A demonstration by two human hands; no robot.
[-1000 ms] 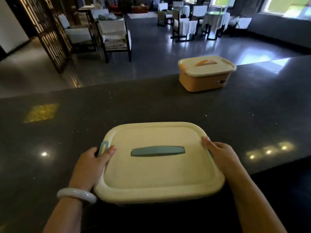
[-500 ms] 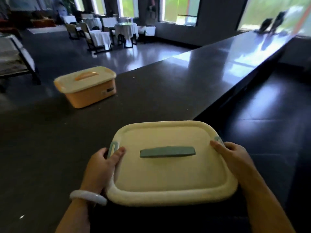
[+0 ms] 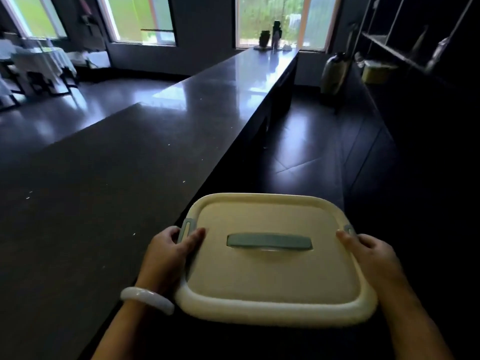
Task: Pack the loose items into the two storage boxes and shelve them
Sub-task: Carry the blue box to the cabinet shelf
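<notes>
My left hand [image 3: 168, 253] grips the left edge of the box [image 3: 275, 258], thumb lying on the lid beside the blue-green latch [image 3: 186, 227] and the other fingers curled down the side out of sight. My right hand [image 3: 368, 253] grips the right edge the same way, thumb on top just below the right latch [image 3: 349, 229], fingers hidden under the rim. A pale bangle [image 3: 146, 298] sits on my left wrist. The box is cream, its lid closed, with a flat blue-green handle [image 3: 269, 241] lying across the middle. I hold it level in front of me, past the near edge of the dark worktop [image 3: 117, 183], above the dark floor [image 3: 319, 157] of the aisle. The worktop runs off to my left and ahead toward a bright window [image 3: 283, 19], where a few small dark objects [image 3: 270, 37] stand at its far end. To my right, shelves [image 3: 415, 48] rise in shadow, with a yellow container [image 3: 375, 71] and a tall pale vessel [image 3: 333, 74] near them. Far left, cloth-covered tables [image 3: 33, 63] stand by more windows.
</notes>
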